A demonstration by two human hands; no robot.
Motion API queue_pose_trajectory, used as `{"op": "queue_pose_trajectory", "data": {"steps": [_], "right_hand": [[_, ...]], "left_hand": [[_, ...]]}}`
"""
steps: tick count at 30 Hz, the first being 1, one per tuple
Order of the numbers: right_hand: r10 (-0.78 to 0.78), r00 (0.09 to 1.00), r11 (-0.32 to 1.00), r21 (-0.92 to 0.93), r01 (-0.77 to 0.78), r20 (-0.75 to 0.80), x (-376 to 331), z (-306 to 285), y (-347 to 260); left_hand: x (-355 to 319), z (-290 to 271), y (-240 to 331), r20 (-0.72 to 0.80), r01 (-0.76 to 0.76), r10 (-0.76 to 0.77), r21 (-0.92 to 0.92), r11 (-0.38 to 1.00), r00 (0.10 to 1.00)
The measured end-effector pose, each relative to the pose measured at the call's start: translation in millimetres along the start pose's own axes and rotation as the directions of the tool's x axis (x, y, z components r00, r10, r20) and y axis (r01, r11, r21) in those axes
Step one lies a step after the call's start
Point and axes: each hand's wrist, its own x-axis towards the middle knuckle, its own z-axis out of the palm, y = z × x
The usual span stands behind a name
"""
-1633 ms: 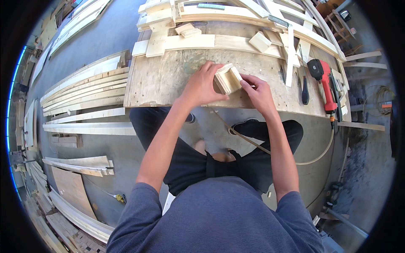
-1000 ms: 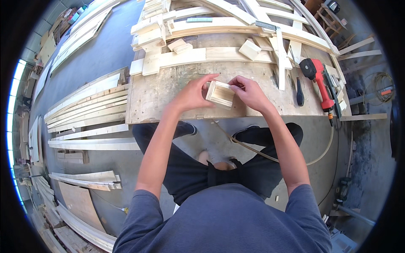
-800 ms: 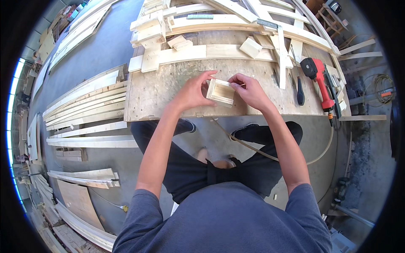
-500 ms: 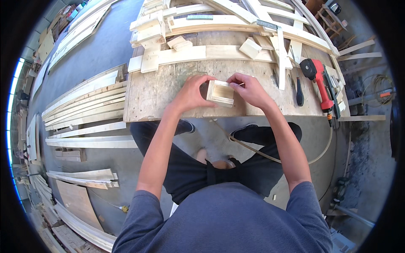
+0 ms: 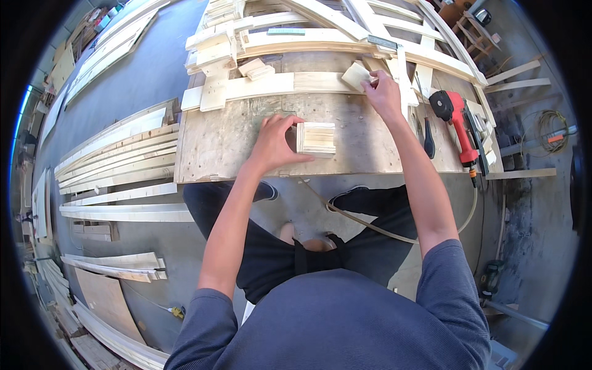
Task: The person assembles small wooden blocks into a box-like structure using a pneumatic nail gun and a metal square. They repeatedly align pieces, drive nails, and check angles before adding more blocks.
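Wooden blocks, stacked into a small square bundle (image 5: 317, 137), sat on the plywood work board (image 5: 222, 148) near its front edge, just ahead of the person's knees. The left hand (image 5: 274, 145) rested against the bundle's left side, thumb and fingers curled toward it and touching the wood; whether it truly gripped the stack or only steadied it could not be told. The right hand (image 5: 383, 92) reached farther out, well apart from the bundle, and pinched a single small wooden block (image 5: 356, 75) between thumb and fingers at the far right of the board.

Around them the bench was crowded. A long pale plank (image 5: 271, 85) lay crosswise between the bundle and the heap of curved wooden frames (image 5: 345, 37) behind it, with two loose offcuts (image 5: 256, 68) just beyond it. To the right, a red power tool (image 5: 457, 117) lay along the board's edge, and a dark-handled screwdriver (image 5: 428, 137) lay between it and the right forearm. A hose (image 5: 370, 228) ran under the board past the person's dark shoes. On the left, long wooden strips (image 5: 117, 157) lay side by side on the grey floor.
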Motion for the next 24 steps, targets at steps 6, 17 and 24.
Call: {"op": "queue_pose_trajectory", "data": {"steps": [6, 17, 24], "right_hand": [[0.139, 0.99, 0.977, 0.164, -0.137, -0.004, -66, -27, -31], [0.064, 0.902, 0.704, 0.621, -0.344, 0.427, -184, -38, -75], [-0.131, 0.858, 0.747, 0.618, -0.244, 0.497, -149, -35, -53]], "left_hand": [[-5, -1, 0, -0.003, 0.015, -0.015, 0.015, 1.0, 1.0], [-1, 0, 4, -0.015, 0.024, -0.023, 0.046, 0.999, 1.0], [2, 1, 2, -0.002, 0.004, -0.004, 0.062, 0.998, 1.0]]}}
